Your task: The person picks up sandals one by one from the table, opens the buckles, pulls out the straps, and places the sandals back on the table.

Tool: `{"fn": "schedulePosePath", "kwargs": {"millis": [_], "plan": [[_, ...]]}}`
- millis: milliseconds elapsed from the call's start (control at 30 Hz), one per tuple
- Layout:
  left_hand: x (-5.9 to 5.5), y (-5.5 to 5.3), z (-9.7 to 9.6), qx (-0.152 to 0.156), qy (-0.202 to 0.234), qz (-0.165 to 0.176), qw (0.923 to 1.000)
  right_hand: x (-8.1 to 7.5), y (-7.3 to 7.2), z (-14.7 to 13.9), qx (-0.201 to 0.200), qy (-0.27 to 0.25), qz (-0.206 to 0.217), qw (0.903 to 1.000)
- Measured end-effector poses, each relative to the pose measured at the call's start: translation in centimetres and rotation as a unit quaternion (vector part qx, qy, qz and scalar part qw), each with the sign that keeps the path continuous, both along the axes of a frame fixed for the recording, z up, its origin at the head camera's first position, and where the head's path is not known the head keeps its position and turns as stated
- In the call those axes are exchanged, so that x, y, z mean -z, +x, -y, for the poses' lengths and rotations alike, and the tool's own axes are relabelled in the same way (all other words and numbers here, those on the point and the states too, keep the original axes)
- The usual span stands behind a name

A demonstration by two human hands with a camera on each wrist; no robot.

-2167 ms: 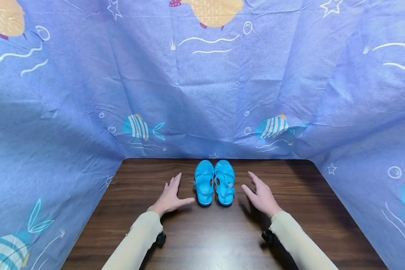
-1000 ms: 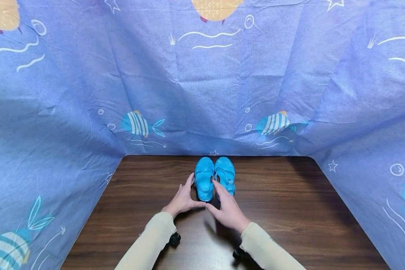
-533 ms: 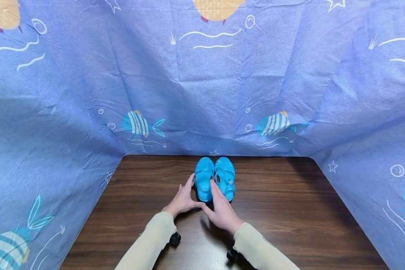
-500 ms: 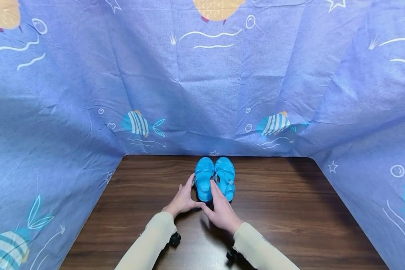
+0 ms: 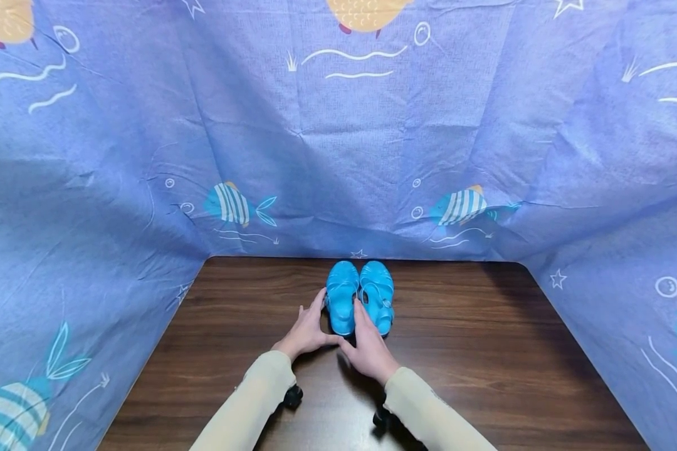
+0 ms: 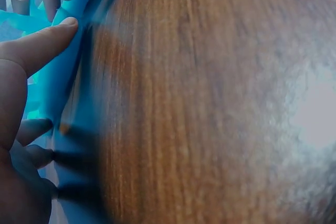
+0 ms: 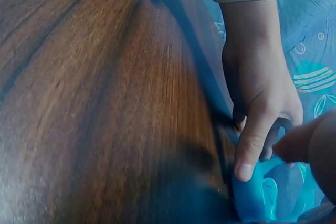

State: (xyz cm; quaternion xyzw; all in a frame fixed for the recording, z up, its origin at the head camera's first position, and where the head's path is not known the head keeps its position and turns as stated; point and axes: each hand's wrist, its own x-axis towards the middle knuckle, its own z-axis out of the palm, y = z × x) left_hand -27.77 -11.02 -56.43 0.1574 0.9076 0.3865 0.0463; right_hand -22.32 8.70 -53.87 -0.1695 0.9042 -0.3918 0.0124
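A pair of bright blue strappy sandals sits side by side at the table's far edge, toes pointing away. My left hand (image 5: 304, 332) grips the left sandal (image 5: 341, 291), its fingers along the outer side and its thumb at the heel. From the other side my right hand (image 5: 370, 349) holds that same sandal, fingers between the pair and thumb near the heel. In the head view the two thumb tips meet behind the heel. The right sandal (image 5: 377, 282) stands next to it, partly behind my right fingers. The right wrist view shows the left thumb (image 7: 247, 163) on the blue heel.
The dark wood-grain table (image 5: 474, 351) spreads out around the sandals. Blue cloth (image 5: 350, 156) printed with fish hangs behind it and along both sides. A small black device (image 5: 293, 396) shows under the left sleeve, and another black device (image 5: 380, 418) under the right.
Both hands have come inward from either side of the pair and closed round the left sandal. Over the last half second they have barely moved. The sandals keep their place.
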Motion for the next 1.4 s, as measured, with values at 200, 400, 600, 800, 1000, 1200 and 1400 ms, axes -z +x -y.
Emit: {"fn": "schedulePosePath", "kwargs": {"millis": [200, 400, 600, 800, 1000, 1200, 1400], "plan": [[-0.2, -0.1, -0.1, 0.005, -0.007, 0.0, 1.0, 0.1, -0.4, 0.5, 0.009, 0.019, 0.005, 0.9998], [-0.5, -0.1, 0.0, 0.001, -0.005, 0.006, 1.0, 0.5, -0.7, 1.1, 0.018, 0.041, 0.007, 0.999], [-0.4, -0.1, 0.0, 0.007, -0.007, -0.002, 0.9999, 1.0, -1.1, 1.6, 0.029, 0.048, 0.0, 0.9984], [0.1, 0.1, 0.0, 0.009, -0.008, -0.001, 0.9999, 1.5, -1.2, 1.8, 0.041, 0.048, 0.001, 0.998], [0.1, 0.1, 0.0, 0.008, 0.002, -0.005, 0.9999, 1.4, -1.4, 1.7, 0.04, 0.039, 0.003, 0.9985], [-0.1, 0.0, 0.1, 0.006, -0.002, -0.01, 0.9999, 1.3, -1.7, 1.4, 0.033, 0.022, -0.009, 0.9992], [-0.1, 0.2, 0.2, 0.005, 0.002, -0.007, 1.0, 1.3, -1.8, 1.0, 0.031, 0.01, 0.007, 0.9994]]}}
